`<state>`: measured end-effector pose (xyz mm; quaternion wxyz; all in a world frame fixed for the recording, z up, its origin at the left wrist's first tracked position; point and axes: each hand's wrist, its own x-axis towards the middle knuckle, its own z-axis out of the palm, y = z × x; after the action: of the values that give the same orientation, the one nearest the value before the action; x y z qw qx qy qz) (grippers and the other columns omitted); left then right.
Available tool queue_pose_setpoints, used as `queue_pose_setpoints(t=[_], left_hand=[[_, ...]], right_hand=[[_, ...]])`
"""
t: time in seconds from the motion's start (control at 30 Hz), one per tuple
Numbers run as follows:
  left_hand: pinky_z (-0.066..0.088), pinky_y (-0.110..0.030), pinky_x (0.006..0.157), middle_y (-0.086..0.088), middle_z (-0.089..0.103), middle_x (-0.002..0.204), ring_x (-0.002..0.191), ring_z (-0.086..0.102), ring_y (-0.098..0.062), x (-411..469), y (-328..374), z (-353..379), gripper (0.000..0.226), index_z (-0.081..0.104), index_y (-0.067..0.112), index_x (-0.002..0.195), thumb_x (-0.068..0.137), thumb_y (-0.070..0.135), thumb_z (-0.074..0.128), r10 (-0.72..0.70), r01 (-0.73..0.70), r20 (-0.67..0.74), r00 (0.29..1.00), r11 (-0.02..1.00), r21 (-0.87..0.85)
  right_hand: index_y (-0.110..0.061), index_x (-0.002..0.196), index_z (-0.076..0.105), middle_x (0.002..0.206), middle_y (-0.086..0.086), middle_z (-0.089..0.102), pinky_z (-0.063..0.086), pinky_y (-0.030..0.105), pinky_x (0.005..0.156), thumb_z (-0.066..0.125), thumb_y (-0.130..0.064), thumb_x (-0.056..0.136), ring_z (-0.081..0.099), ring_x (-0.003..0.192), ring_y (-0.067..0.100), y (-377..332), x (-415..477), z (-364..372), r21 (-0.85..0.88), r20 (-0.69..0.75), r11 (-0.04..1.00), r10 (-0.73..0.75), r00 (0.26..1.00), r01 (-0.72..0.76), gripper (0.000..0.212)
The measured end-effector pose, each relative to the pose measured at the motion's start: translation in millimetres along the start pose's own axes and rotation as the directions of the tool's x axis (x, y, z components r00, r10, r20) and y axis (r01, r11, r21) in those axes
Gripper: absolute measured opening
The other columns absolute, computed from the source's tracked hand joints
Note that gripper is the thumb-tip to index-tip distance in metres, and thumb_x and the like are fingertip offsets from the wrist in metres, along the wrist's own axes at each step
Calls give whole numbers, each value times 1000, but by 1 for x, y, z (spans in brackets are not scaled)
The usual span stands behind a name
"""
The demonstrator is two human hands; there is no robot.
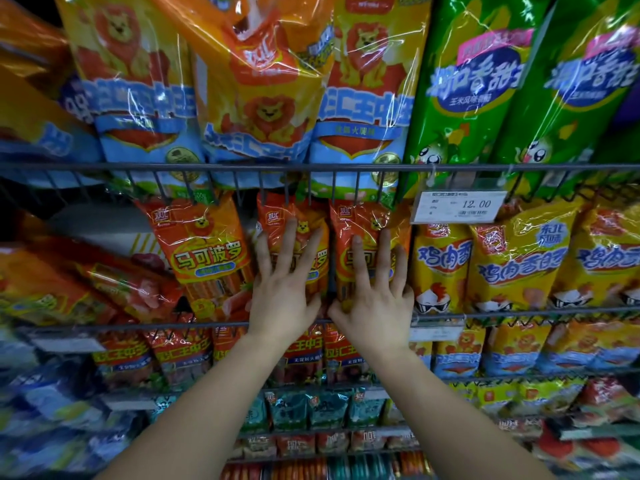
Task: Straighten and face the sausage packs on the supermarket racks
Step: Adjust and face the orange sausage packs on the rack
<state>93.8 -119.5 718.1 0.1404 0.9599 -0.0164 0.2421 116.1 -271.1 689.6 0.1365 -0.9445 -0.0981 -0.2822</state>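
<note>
Three orange-red sausage packs stand on the middle wire rack [519,311]. My left hand [285,292] lies flat with spread fingers on the middle pack [304,220]. My right hand [375,296] presses with straight fingers on the right pack [356,220]. Both of these packs stand upright, side by side. The left pack [204,247] leans a little to the left, untouched. Further left, several red and orange packs [104,285] lie tipped over.
Large orange lion packs [256,98] and green corn packs [467,98] fill the upper rack. Yellow chicken packs [512,265] stand to the right under a price tag [459,206] reading 12.00. Lower racks hold more orange, blue and teal packs [311,410].
</note>
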Motion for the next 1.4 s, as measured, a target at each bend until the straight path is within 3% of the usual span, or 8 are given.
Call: queue_pose_setpoints(t=[0.23,0.37,0.43,0.6,0.8,0.97,1.1,1.4], left_hand=[[55,-54,88,-11,-32,157,142,-28,-47,-10,0,5,105,-12,45,152,83,44,68,19,-21,10,1000,976,216],[24,-67,112,-16,-23,160,144,-20,-48,-14,3,3,101,-4,40,154,82,49,65,-11,20,-34,999,957,290],[22,-67,113,-18,-11,162,146,-11,-48,-17,4,1,97,5,34,156,82,45,66,11,10,-76,997,961,278],[53,-50,87,-22,24,149,136,30,-43,-19,8,-5,90,19,15,154,82,40,67,-196,208,-196,961,977,44],[45,-38,96,-16,39,143,133,40,-32,-2,10,-8,100,24,5,150,76,45,79,-489,406,-187,852,843,-353],[46,-43,91,-10,57,125,123,47,-32,6,3,-2,94,43,8,135,62,49,87,-552,482,-73,831,778,-403],[44,-28,71,0,66,106,99,62,-21,7,-1,-4,74,52,12,120,64,45,88,-565,485,-10,825,717,-501],[48,-34,94,13,68,108,107,62,-12,11,-30,-11,57,56,28,123,74,27,84,-444,505,300,844,474,-721]], right_hand=[[-31,158,7,166,8,-3,51,56,86,63,-57,78,8,150,37,2,-4,-6,14,-2,1000,-9,1000,9,100],[-33,158,5,166,7,-4,52,53,85,64,-60,77,8,150,37,6,-3,-11,1,22,1000,-29,999,29,104],[-33,158,5,166,7,-4,52,54,86,65,-60,77,9,150,37,8,-3,-13,3,30,999,-40,999,40,104],[-33,158,9,166,7,-1,50,59,90,64,-55,80,11,150,37,12,-3,-15,19,31,998,-60,998,60,97],[-33,157,15,166,7,4,51,57,87,66,-48,78,17,147,38,19,-1,-19,30,53,995,-92,994,90,95],[-35,157,13,166,6,6,50,56,88,67,-46,78,18,147,38,24,0,-21,26,70,993,-114,991,112,96],[-37,156,14,166,4,7,51,54,84,68,-46,79,19,146,37,26,2,-22,23,71,993,-121,990,120,95],[-35,155,23,164,7,16,52,54,81,67,-42,79,23,143,38,27,4,-21,10,53,994,-112,992,111,88]])
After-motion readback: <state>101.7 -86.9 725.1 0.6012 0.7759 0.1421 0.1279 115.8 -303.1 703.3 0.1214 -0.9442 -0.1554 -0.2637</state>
